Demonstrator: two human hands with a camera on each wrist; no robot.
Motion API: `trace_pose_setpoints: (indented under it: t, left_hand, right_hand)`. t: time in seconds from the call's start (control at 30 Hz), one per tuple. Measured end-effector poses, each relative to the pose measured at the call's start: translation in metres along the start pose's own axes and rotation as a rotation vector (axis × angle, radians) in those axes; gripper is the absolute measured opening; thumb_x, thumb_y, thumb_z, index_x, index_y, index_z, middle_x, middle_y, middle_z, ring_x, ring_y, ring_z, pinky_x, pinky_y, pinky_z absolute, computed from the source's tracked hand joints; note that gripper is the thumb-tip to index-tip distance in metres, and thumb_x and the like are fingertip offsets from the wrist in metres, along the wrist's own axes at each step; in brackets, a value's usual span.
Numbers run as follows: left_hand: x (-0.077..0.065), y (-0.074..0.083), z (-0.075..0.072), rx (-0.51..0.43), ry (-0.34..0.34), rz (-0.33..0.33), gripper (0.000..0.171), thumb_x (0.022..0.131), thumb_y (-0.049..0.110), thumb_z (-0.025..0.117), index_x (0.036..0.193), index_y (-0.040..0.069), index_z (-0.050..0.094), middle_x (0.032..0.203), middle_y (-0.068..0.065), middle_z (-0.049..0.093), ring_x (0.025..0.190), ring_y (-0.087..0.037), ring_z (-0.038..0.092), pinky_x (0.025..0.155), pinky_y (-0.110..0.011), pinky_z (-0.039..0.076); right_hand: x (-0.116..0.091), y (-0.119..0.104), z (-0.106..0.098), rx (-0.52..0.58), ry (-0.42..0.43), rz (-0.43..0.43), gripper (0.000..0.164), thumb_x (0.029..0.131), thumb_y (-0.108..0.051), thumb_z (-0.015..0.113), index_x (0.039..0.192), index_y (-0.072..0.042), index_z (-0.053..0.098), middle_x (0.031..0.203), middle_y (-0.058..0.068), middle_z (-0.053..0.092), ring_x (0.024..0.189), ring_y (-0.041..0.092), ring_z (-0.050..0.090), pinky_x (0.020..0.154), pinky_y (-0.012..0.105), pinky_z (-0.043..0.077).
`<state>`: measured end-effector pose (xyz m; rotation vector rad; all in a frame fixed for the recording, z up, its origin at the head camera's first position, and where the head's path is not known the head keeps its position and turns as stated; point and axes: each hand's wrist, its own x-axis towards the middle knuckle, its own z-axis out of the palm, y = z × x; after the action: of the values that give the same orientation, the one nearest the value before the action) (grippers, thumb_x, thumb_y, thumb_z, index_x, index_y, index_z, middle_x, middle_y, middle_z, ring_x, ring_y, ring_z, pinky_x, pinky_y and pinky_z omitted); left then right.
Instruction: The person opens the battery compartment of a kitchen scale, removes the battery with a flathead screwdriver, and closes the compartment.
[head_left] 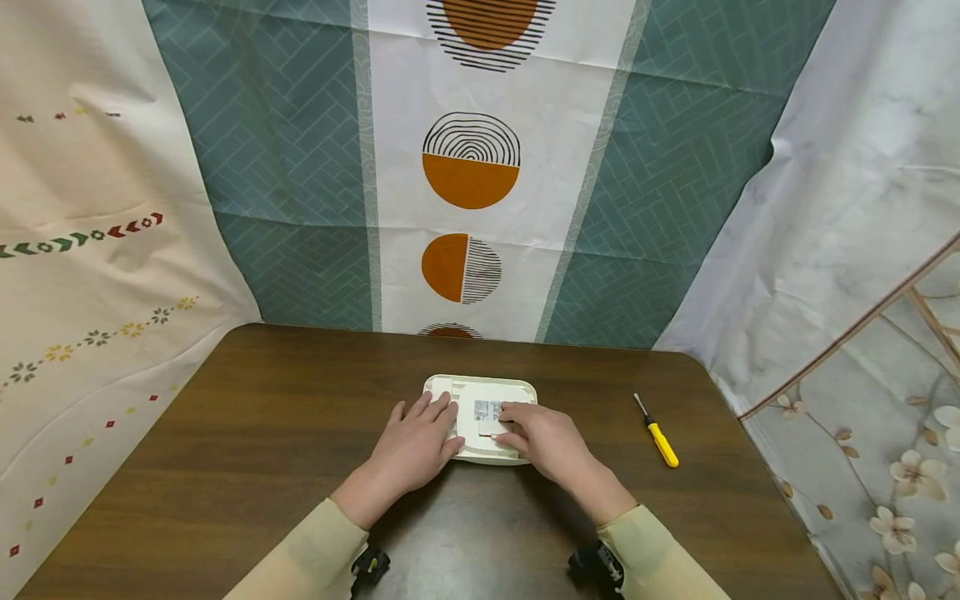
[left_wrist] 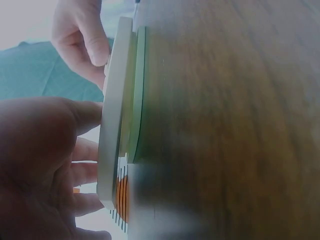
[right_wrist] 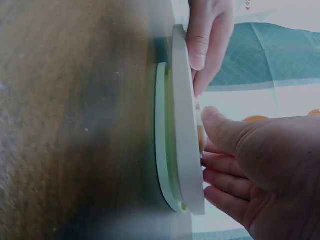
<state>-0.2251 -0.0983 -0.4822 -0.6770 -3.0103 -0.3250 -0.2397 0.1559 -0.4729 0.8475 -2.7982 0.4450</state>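
A flat white device point(head_left: 468, 451) with rounded corners, like an upturned kitchen scale, lies on the table with a printed label point(head_left: 483, 409) facing up. In both wrist views a thinner pale green plate point(left_wrist: 139, 95) shows beneath its body. My left hand point(head_left: 415, 442) rests on the left part of the device with spread, nearly straight fingers. On the right, my right hand point(head_left: 553, 442) pinches a small white cover point(head_left: 489, 428) beside the label between thumb and fingers. The right hand's fingers hide part of the cover and the label.
A screwdriver point(head_left: 663, 443) with a yellow handle lies on the brown wooden table point(head_left: 262, 467) at the right. Patterned cloth point(head_left: 300, 167) hangs behind the table's far edge, with pale cloths on both sides.
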Motion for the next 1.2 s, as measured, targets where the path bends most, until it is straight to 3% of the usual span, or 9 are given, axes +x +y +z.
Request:
trace_pose_setpoints:
  t: [0.2,0.57,0.8,0.93,1.03,1.2]
  left_hand:
    - [0.0004,0.0005,-0.0011,0.000,-0.007,-0.002,0.064,0.113,0.047,0.061,0.163,0.008,0.055,0.173,-0.013,0.044,0.161,-0.041,0.036,0.122,-0.072,0.030]
    - [0.0014,0.0007,-0.0037,0.002,-0.009,-0.002,0.064,0.113,0.046,0.061,0.163,0.008,0.055,0.173,-0.014,0.044,0.161,-0.041,0.037,0.122,-0.072,0.031]
    - [0.0016,0.0002,-0.0027,0.002,-0.013,-0.011,0.064,0.113,0.048,0.062,0.164,0.008,0.055,0.173,-0.013,0.044,0.161,-0.041,0.036,0.122,-0.072,0.031]
    - [0.0011,0.0006,-0.0024,-0.002,-0.019,-0.012,0.065,0.113,0.048,0.061,0.164,0.008,0.054,0.173,-0.013,0.044,0.161,-0.041,0.036,0.122,-0.073,0.031]
    - [0.0011,0.0008,-0.0018,0.000,-0.019,-0.012,0.065,0.113,0.048,0.062,0.164,0.009,0.054,0.173,-0.013,0.044,0.161,-0.041,0.036,0.122,-0.073,0.031]
    - [0.0013,0.0008,-0.0014,0.002,-0.017,-0.010,0.065,0.113,0.048,0.062,0.164,0.009,0.055,0.173,-0.013,0.044,0.161,-0.041,0.036,0.122,-0.073,0.031]
  right_hand:
    - [0.0013,-0.0001,-0.0035,0.066,-0.035,0.060,0.019,0.096,-0.020,0.089,0.111,-0.014,0.080,0.139,0.008,0.075,0.110,0.023,0.076,0.088,0.045,0.061]
    - [0.0051,-0.0010,-0.0061,0.088,-0.052,0.079,0.016,0.095,-0.016,0.090,0.105,-0.014,0.078,0.127,0.006,0.078,0.107,0.023,0.075,0.089,0.047,0.061]
    - [0.0073,-0.0016,-0.0076,0.093,-0.059,0.089,0.016,0.095,-0.016,0.090,0.101,-0.011,0.076,0.137,0.010,0.074,0.129,0.031,0.068,0.101,0.050,0.057]
    - [0.0070,-0.0017,-0.0079,0.102,-0.062,0.094,0.017,0.095,-0.015,0.090,0.099,-0.009,0.075,0.137,0.010,0.073,0.130,0.031,0.067,0.101,0.049,0.056]
    - [0.0067,-0.0016,-0.0065,0.111,-0.052,0.095,0.018,0.094,-0.014,0.091,0.100,-0.010,0.074,0.135,0.010,0.073,0.126,0.029,0.068,0.100,0.048,0.057]
    - [0.0067,-0.0017,-0.0044,0.124,-0.016,0.118,0.021,0.093,-0.013,0.092,0.103,-0.011,0.073,0.113,0.005,0.075,0.094,0.021,0.064,0.084,0.043,0.055]
